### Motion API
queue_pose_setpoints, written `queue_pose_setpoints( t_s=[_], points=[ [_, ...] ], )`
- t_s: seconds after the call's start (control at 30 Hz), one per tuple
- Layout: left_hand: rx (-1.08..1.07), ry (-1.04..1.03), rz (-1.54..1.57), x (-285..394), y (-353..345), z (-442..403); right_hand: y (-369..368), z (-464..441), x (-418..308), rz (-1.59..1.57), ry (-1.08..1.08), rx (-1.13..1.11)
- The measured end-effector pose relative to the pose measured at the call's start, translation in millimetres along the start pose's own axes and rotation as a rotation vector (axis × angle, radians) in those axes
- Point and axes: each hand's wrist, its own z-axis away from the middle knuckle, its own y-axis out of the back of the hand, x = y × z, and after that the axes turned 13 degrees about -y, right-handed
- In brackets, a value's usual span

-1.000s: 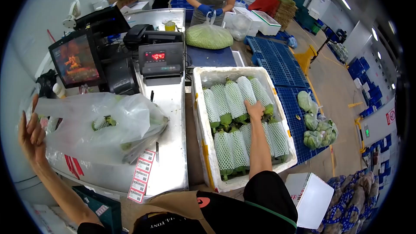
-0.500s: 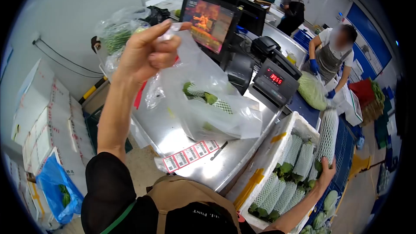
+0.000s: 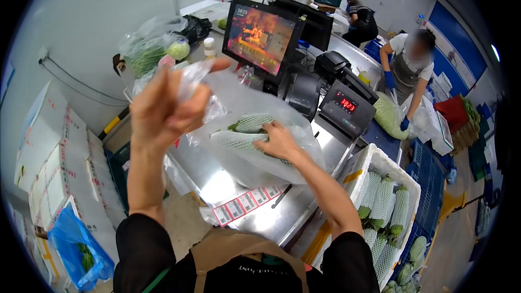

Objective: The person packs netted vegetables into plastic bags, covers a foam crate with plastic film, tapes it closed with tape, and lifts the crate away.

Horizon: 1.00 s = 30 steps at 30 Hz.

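Note:
My left hand (image 3: 168, 103), blurred and raised, is closed on the gathered edge of a clear plastic bag (image 3: 228, 95). The rest of the bag spreads over the steel counter. Long green vegetables in white foam nets (image 3: 236, 140) lie at the bag's middle. My right hand (image 3: 279, 142) reaches there, its fingers curled over one net-sleeved green vegetable (image 3: 274, 154) that is partly hidden under the hand. Just right of my right forearm, a white foam box (image 3: 415, 190) holds several more of these netted vegetables (image 3: 382, 198).
A strip of printed labels (image 3: 247, 204) and a dark thin tool (image 3: 281, 196) lie at the counter's front. Behind the bag stand a touchscreen (image 3: 258, 35) and a scale display (image 3: 347, 103). At the right, a co-worker in blue gloves (image 3: 410, 68) handles a bagged green vegetable (image 3: 389, 116).
My right hand has moved from the foam box to the bag, bringing a netted vegetable. My left hand has come lower and closer, still holding the bag. The red digits on the scale differ.

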Motion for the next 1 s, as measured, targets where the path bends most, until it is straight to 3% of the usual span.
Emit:
queue_pose_setpoints(
  t_s=[0.07, 0.13, 0.17, 0.23, 0.3, 0.37, 0.4, 0.43, 0.5, 0.57, 0.67, 0.73, 0.8, 0.9, 0.93, 1.0],
  points=[
    [0.017, 0.013, 0.037, 9, 13, 12, 22, -5, 29, -0.042, -0.245, 0.022],
    [-0.012, 0.061, 0.018, 10, 17, 17, 43, 2, 83, -0.08, -0.307, -0.136],
    [-0.025, 0.096, 0.011, 10, 17, 19, 50, 3, 116, -0.095, -0.24, -0.246],
    [-0.031, 0.087, -0.018, 6, 11, 16, 92, 62, 116, 0.077, -0.068, -0.293],
    [-0.033, 0.078, -0.02, -4, 1, 15, 124, 114, 128, -0.462, 0.084, -0.569],
    [0.162, -0.015, 0.06, -13, 27, 32, 134, 152, 199, -0.939, 0.237, -0.394],
    [0.077, -0.019, 0.15, -9, 48, 33, 143, 170, 214, -0.945, 0.044, 0.0],
    [-0.008, -0.016, 0.239, -6, 68, 35, 154, 187, 232, -0.907, -0.145, 0.391],
    [-0.049, 0.014, 0.269, -6, 77, 29, 137, 215, 344, 0.043, -0.471, 0.891],
    [-0.078, 0.071, 0.253, -1, 70, 18, 114, 260, 402, 0.343, -1.036, 0.773],
    [-0.133, 0.124, 0.239, 2, 58, 15, 65, 307, 474, 0.44, -1.099, 0.754],
    [0.007, 0.06, 0.116, -2, 58, 12, 42, 325, 488, 0.572, -1.066, 0.783],
    [0.283, -0.064, -0.099, -8, 62, 19, 39, 329, 490, 0.579, -1.224, 0.869],
    [0.576, -0.087, -0.152, -5, 74, 33, 60, 343, 479, 0.394, -1.282, 0.643],
    [0.385, -0.08, -0.036, -7, 77, 36, 62, 341, 487, 0.377, -1.298, 0.605],
    [0.331, -0.021, -0.1, -17, 21, 17, 63, 337, 505, 0.41, -1.3, 0.584]
  ],
)
